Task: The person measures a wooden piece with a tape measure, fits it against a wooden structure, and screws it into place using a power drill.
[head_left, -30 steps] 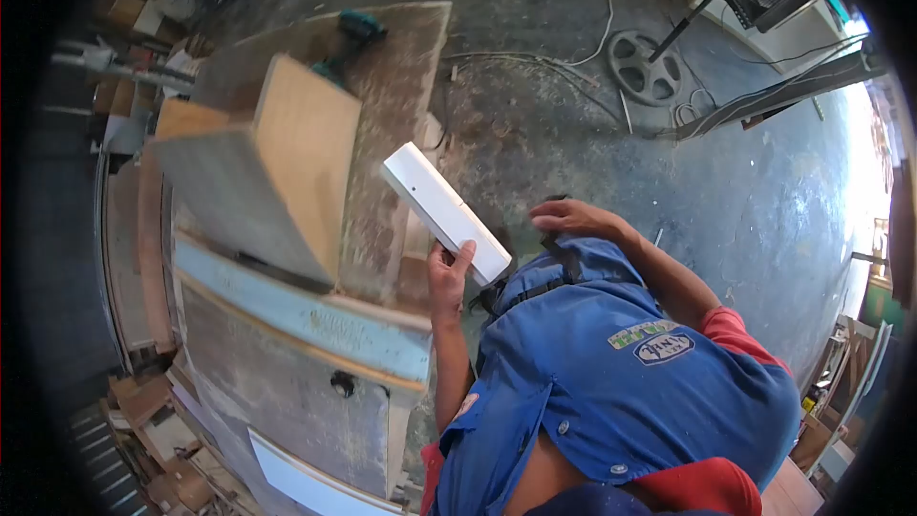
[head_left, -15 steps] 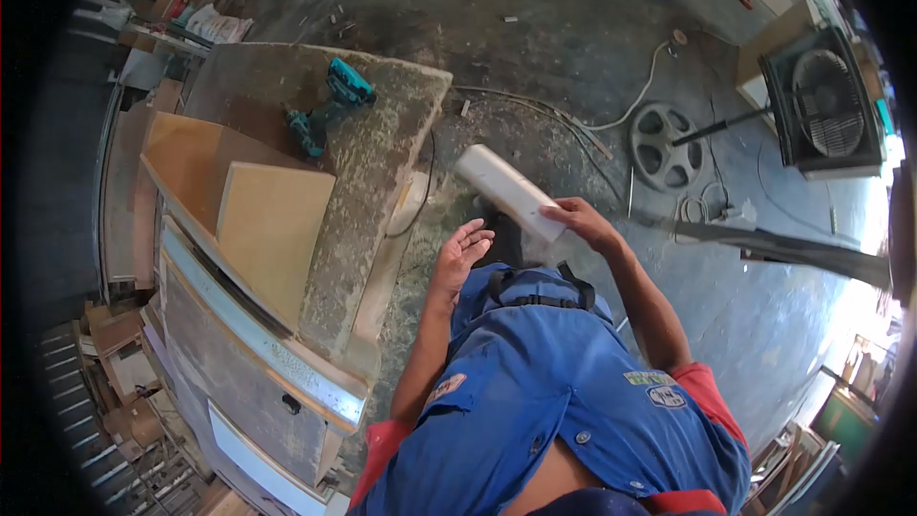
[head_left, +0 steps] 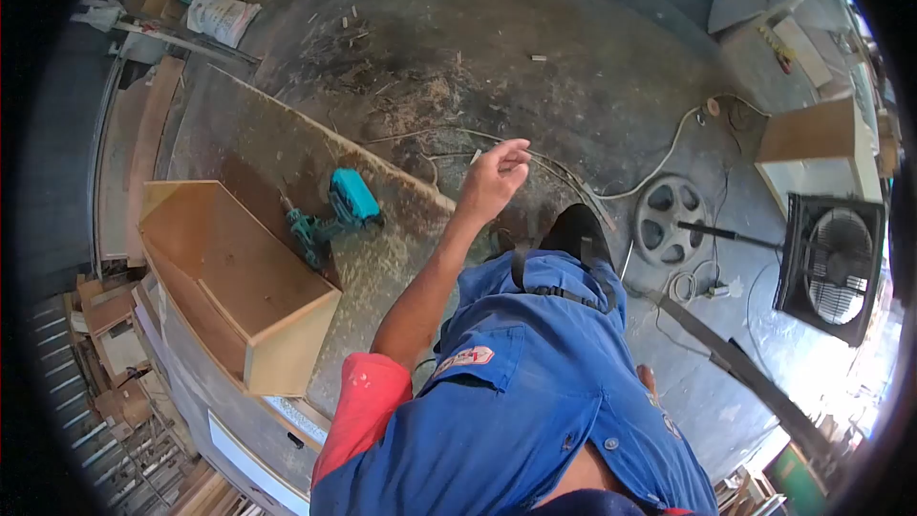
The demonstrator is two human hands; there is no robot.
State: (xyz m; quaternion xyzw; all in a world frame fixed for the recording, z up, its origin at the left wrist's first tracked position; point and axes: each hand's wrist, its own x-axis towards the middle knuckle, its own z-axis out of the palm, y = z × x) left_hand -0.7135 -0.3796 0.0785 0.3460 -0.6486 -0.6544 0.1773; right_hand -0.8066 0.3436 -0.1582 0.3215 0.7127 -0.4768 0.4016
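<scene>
Holding left hand [head_left: 490,189] out, bare fingers [head_left: 517,145] loosely open | spotting teal drill [head_left: 353,195] left of them on worktop [head_left: 387,272], wooden box [head_left: 287,344] farther left | keeping right hand [head_left: 648,381] mostly hidden, grip impossible to tell

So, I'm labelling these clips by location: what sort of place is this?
Probably a woodworking shop: a drill and an open wooden box sit on the bench, and what look like wood scraps litter the floor.

Our blue button-front shirt [head_left: 525,397] bearing a red-and-white patch [head_left: 470,356], plus red sleeve [head_left: 363,403] and black buckled waist strap [head_left: 565,295]
</scene>
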